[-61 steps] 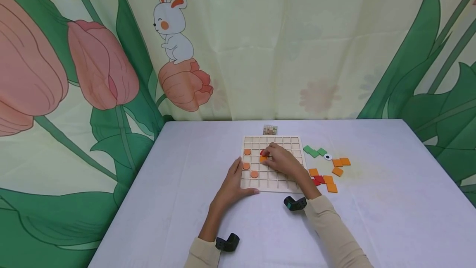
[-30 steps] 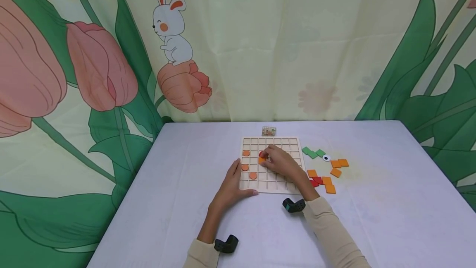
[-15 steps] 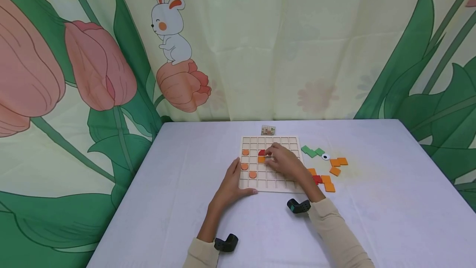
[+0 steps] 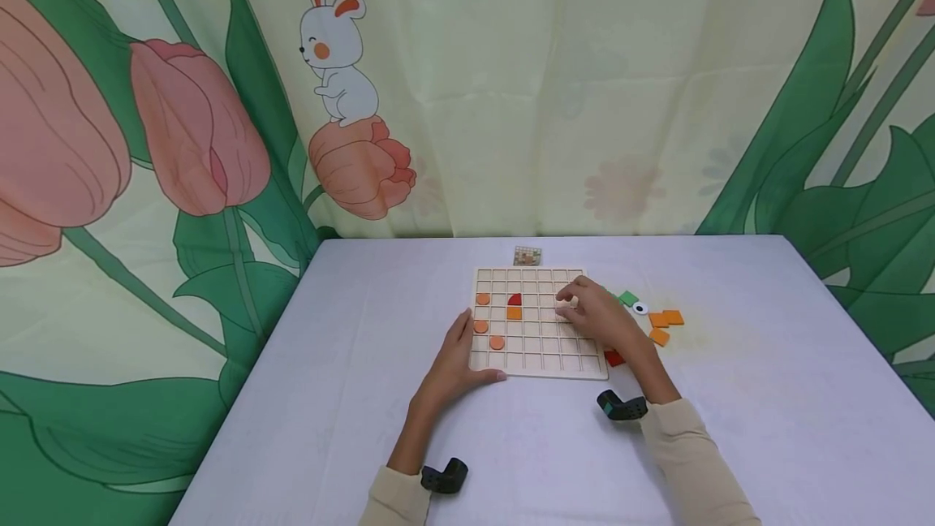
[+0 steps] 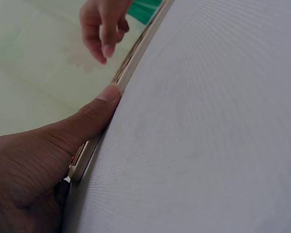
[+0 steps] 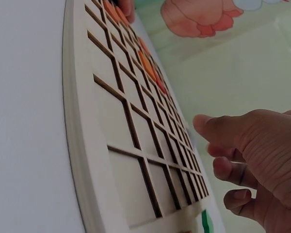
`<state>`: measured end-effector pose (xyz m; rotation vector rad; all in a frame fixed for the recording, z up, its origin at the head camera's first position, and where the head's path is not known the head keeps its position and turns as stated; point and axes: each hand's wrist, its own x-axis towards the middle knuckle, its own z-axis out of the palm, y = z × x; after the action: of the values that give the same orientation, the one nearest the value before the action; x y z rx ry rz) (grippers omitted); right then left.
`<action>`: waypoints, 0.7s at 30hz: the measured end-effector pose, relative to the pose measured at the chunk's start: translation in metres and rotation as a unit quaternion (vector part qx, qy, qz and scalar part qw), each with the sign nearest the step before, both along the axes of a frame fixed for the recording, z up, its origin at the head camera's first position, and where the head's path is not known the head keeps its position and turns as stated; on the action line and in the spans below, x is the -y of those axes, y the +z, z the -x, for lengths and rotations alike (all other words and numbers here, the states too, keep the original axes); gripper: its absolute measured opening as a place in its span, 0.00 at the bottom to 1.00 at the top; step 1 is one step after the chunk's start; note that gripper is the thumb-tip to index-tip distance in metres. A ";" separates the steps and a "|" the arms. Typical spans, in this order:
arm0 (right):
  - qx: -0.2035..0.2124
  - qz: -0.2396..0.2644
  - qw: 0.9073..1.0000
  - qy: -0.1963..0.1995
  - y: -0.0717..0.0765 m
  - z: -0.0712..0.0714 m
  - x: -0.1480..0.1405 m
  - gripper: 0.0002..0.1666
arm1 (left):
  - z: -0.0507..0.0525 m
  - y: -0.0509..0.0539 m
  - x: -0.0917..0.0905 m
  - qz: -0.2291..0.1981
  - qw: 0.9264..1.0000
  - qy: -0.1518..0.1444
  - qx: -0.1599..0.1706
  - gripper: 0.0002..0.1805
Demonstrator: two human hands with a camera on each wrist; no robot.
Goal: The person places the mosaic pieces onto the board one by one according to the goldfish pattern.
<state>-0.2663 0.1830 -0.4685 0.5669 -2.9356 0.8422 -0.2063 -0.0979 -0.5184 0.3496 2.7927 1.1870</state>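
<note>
The wooden grid board (image 4: 539, 370) carries a red quarter-round piece (image 4: 514, 299) directly behind an orange square (image 4: 514, 313), with three orange discs near its left side. My left hand (image 4: 449, 368) rests at the board's near-left corner, fingers straight along the left edge and thumb along the front edge; in the left wrist view its thumb (image 5: 89, 116) touches the rim. Above the board's right part hovers my right hand (image 4: 602, 316), fingers loosely bent and apart. In the right wrist view, nothing shows between the right hand's fingers (image 6: 223, 167).
Right of the board lie a green piece (image 4: 628, 298), a white disc with a black dot (image 4: 639, 308), several orange squares (image 4: 674, 317) and a red piece (image 4: 614, 358). My right hand and forearm cover others. A small patterned card (image 4: 527, 256) lies behind the board.
My right hand has let go of the pieces on the board and moved right, uncovering the red piece and orange square. The left hand has stayed at the corner.
</note>
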 end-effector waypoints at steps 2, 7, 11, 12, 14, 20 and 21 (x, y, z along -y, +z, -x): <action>0.006 0.007 1.000 -0.011 0.001 0.000 -0.009 0.15 | 0.000 -0.001 0.000 0.000 1.000 0.000 -0.003 0.69; 0.025 0.020 0.998 -0.055 0.002 -0.004 -0.032 0.17 | 0.000 -0.002 0.000 -0.008 1.000 -0.004 -0.009 0.69; 0.034 0.018 0.995 -0.089 0.001 -0.008 -0.050 0.18 | 0.001 -0.003 0.000 -0.004 1.000 -0.005 -0.010 0.69; 0.036 0.018 0.995 -0.096 0.000 -0.009 -0.054 0.18 | 0.002 -0.003 0.000 -0.005 1.000 -0.005 -0.012 0.69; 0.040 0.016 0.993 -0.107 -0.002 -0.010 -0.062 0.18 | 0.001 -0.002 0.000 -0.006 1.000 -0.004 -0.010 0.69; 0.047 0.007 0.991 -0.127 -0.005 -0.011 -0.084 0.20 | 0.001 -0.003 -0.001 -0.007 1.000 0.004 -0.004 0.70; 0.049 0.006 0.990 -0.129 -0.005 -0.012 -0.086 0.20 | 0.001 -0.003 -0.001 -0.007 1.000 0.004 -0.005 0.70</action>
<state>-0.2545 0.2694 -0.4730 0.1414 -2.9973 0.8782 -0.2070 -0.0972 -0.5214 0.3468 2.7987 1.2110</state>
